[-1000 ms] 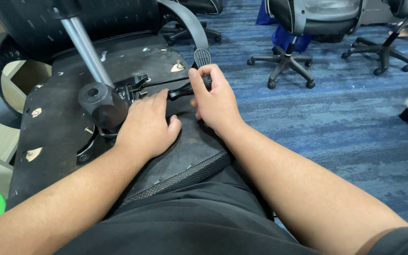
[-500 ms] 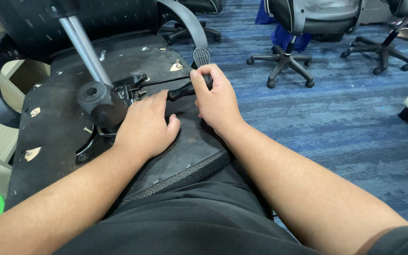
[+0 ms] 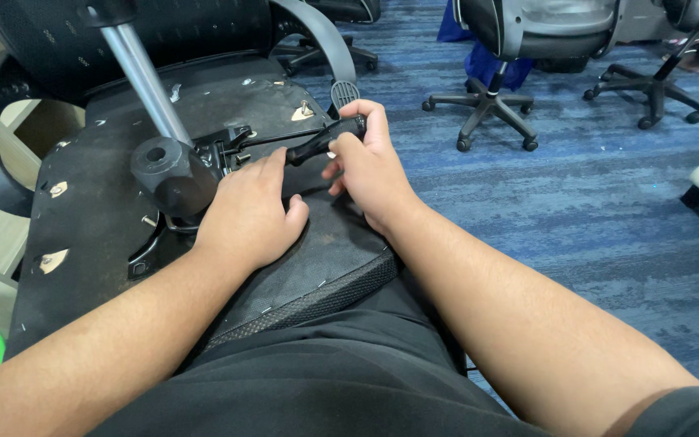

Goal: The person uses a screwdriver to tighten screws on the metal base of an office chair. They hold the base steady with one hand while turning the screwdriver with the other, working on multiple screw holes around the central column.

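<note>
An office chair is lying upturned across the person's lap, the black underside of its seat (image 3: 82,235) facing up, with the gas-lift cylinder (image 3: 141,65) sticking out of the mechanism hub (image 3: 173,174). The right hand (image 3: 370,166) is wrapping its fingers around the black handle of an adjustment lever (image 3: 321,142), closed firmly on it just beside the armrest end (image 3: 345,93). The left hand (image 3: 248,210) is resting palm-down on the seat base next to the mechanism plate (image 3: 228,146), fingers lying together and flat, gripping nothing (it seems to be steadying the chair).

To handle the lever well, I judge the right hand should be keeping its pull in line with the thin rod running back to the mechanism, not bending it sideways, while the left is pressing down close to the plate so the seat is not rocking on the lap. Other office chairs (image 3: 499,48) are standing well apart on the blue carpet (image 3: 576,210).
</note>
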